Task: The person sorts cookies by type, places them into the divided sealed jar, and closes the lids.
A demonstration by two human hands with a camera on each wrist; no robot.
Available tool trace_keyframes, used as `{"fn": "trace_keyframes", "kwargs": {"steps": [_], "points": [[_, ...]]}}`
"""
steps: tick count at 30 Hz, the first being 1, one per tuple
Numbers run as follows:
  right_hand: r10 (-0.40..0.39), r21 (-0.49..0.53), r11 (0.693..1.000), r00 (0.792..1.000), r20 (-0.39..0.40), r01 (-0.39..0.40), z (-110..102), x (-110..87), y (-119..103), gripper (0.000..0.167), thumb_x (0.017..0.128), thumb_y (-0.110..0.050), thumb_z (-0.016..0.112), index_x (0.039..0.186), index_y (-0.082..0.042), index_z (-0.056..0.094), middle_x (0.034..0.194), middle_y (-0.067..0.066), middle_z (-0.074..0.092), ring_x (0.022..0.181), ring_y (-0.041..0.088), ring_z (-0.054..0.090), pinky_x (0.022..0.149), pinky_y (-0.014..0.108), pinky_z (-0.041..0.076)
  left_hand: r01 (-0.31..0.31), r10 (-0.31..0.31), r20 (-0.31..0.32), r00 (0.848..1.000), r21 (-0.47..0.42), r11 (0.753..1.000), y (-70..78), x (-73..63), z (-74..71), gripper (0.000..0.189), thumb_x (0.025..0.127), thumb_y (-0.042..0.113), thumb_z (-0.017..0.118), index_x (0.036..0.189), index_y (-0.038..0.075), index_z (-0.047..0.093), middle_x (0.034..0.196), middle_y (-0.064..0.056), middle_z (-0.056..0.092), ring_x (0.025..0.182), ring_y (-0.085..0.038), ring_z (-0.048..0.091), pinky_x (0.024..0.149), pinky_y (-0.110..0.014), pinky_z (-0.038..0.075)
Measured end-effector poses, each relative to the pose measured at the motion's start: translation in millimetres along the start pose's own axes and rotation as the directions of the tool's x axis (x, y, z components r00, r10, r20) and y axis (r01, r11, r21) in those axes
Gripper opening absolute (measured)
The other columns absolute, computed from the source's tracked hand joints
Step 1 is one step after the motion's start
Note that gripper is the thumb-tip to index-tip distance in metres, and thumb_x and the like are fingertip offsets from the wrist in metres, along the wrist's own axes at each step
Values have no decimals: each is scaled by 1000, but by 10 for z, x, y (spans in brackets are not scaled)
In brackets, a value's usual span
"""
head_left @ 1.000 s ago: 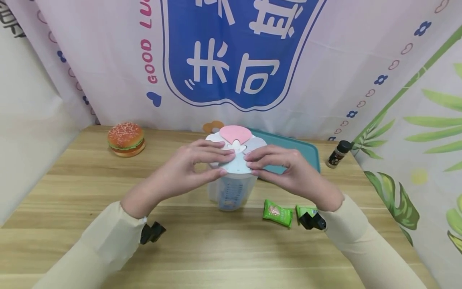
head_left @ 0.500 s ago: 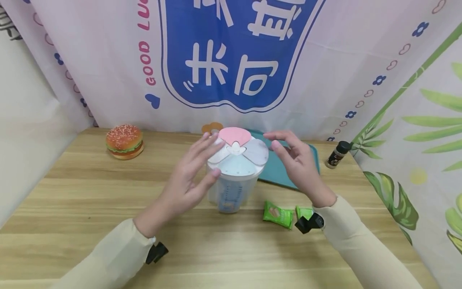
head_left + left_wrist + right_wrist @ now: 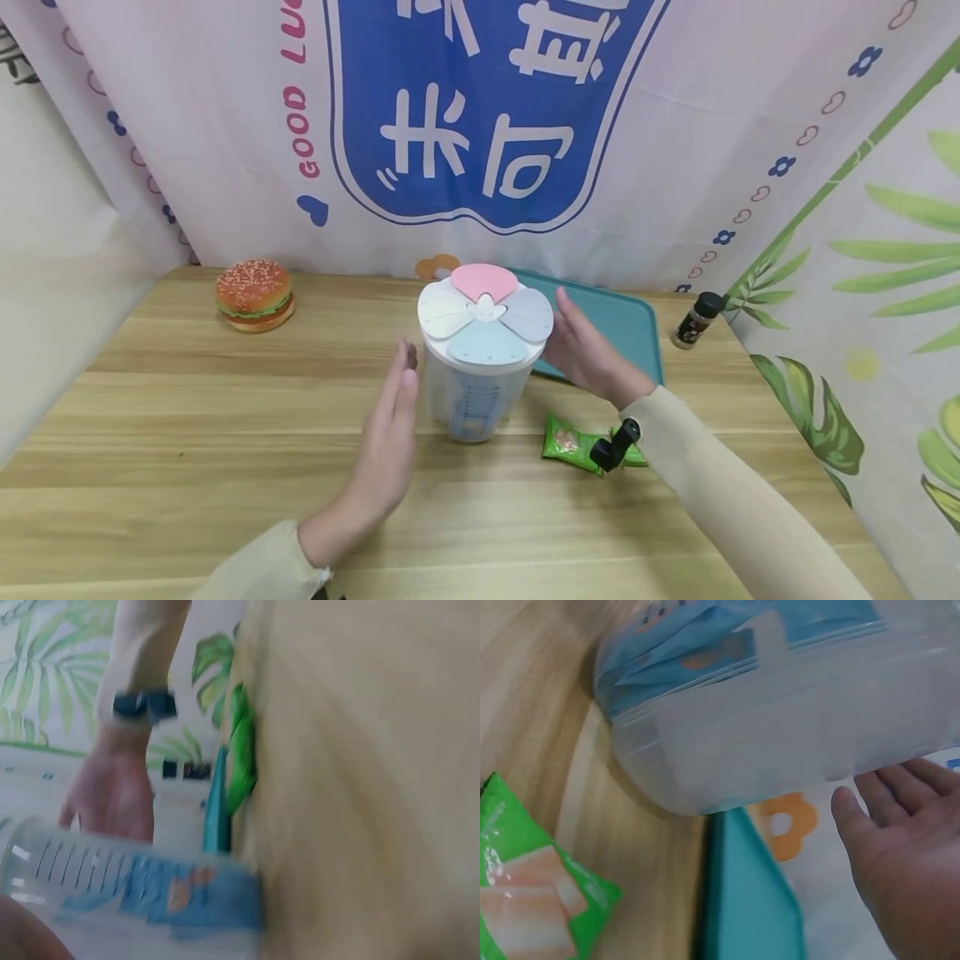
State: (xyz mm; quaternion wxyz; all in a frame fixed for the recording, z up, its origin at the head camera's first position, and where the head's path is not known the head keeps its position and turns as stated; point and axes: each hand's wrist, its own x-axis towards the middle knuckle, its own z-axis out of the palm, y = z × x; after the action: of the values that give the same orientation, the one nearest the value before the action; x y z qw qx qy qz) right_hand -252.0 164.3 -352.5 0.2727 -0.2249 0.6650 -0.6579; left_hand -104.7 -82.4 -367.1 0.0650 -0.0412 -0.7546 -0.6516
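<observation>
A clear plastic storage canister (image 3: 480,392) stands upright mid-table. Its lid (image 3: 486,343) has pink, white, grey and pale blue petal-shaped flaps, all lying flat. Through the wall, printed measuring marks and a blue packet (image 3: 195,892) show at the bottom. My left hand (image 3: 386,442) is to the canister's left and nearer me, fingers straight, palm turned toward it. On the other side my right hand (image 3: 588,354) has its fingers extended beside the upper wall, partly behind the lid's edge. In the right wrist view the fingertips of the right hand (image 3: 907,832) overlap the canister's side.
Green snack packets (image 3: 570,446) lie right of the canister, one partly behind the right wrist camera. A teal tray (image 3: 622,325) lies behind. A toy hamburger (image 3: 255,296) sits back left, and a black-capped seasoning bottle (image 3: 696,321) back right. A printed curtain (image 3: 240,167) hangs behind the table.
Both hands have left the lid. The left hand has moved down and toward me; the right hand has moved outward, then down to the canister's right side. The canister stays in place.
</observation>
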Motion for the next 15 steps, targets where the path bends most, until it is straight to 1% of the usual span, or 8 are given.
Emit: {"fn": "trace_keyframes", "kwargs": {"steps": [1, 4, 7, 10, 12, 15], "points": [[13, 23, 1000, 1000, -4, -13, 2, 25, 26, 91, 106, -69, 4, 168, -2, 9, 176, 21, 14, 165, 40, 10, 136, 61, 9, 22, -22, 5, 1000, 1, 1000, -7, -53, 27, 63, 117, 39, 19, 168, 5, 7, 177, -10, 10, 165, -30, 14, 136, -50, 12], [35, 80, 996, 999, -27, -33, 15, 90, 89, 89, 105, -71, 8, 169, -9, 8, 176, 19, 14, 165, 40, 12, 135, 63, 10, 43, -44, 16, 999, 19, 999, -35, -190, 96, 64, 117, 38, 20, 166, -1, 11, 176, -16, 11, 164, -36, 13, 135, -56, 12], [40, 120, 992, 998, -53, -33, 25, 117, 131, 89, 105, -72, 10, 169, -10, 11, 175, 20, 17, 163, 41, 17, 134, 65, 13, 36, -37, 19, 999, 51, 998, -65, -278, 142, 63, 117, 36, 21, 164, -5, 16, 175, -20, 14, 163, -39, 15, 133, -58, 13], [24, 139, 990, 998, -50, -17, 34, 121, 153, 89, 105, -72, 10, 168, -8, 13, 174, 22, 18, 162, 41, 19, 134, 65, 14, 16, -17, 20, 1000, 71, 997, -90, -310, 162, 61, 117, 33, 21, 163, -7, 18, 174, -20, 15, 163, -39, 16, 133, -57, 14], [17, 148, 989, 999, -41, -11, 38, 119, 158, 89, 105, -72, 9, 168, -8, 14, 174, 21, 17, 161, 40, 20, 134, 63, 14, 2, -3, 19, 1000, 84, 996, -100, -314, 165, 61, 117, 32, 20, 163, -7, 19, 174, -21, 16, 163, -39, 17, 132, -56, 15], [15, 164, 986, 1000, -27, -11, 40, 111, 154, 89, 106, -71, 8, 168, -7, 12, 175, 21, 16, 162, 40, 18, 135, 60, 13, -4, 3, 14, 1000, 96, 995, -100, -305, 164, 60, 117, 33, 20, 163, -6, 20, 174, -20, 17, 163, -38, 18, 133, -56, 15]]}}
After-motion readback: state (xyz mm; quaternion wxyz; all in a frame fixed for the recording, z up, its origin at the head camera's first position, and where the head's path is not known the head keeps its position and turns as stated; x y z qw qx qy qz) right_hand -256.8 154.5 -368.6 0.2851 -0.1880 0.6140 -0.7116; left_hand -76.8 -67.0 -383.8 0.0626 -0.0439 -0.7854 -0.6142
